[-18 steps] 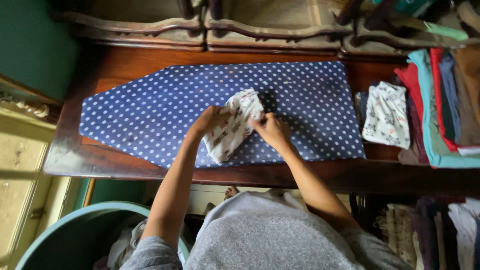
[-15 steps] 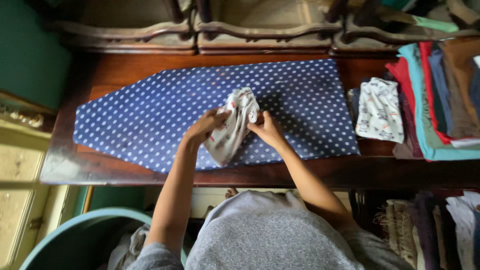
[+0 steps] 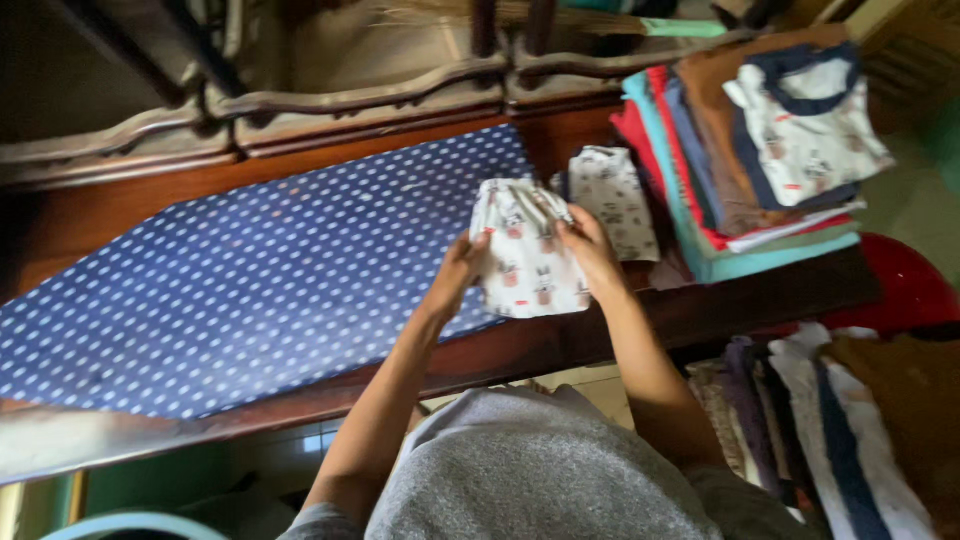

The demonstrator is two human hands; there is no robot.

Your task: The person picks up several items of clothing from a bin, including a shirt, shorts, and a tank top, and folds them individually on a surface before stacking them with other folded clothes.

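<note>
Folded garment [image 3: 527, 262] above dotted cloth [image 3: 260, 290], wooden table [image 3: 760, 292]

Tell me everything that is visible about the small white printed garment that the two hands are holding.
The small white garment is folded into a compact, roughly rectangular piece of soft fabric, white with small grey and red printed figures. The left hand grips its left edge and the right hand its right edge, holding it over the right end of the blue dotted cloth. A similar folded printed piece lies just beyond it.

Wooden table [image 3: 600, 335]: dotted blue cloth [image 3: 250, 290], folded clothes stack [image 3: 740, 170], apparently.
</note>
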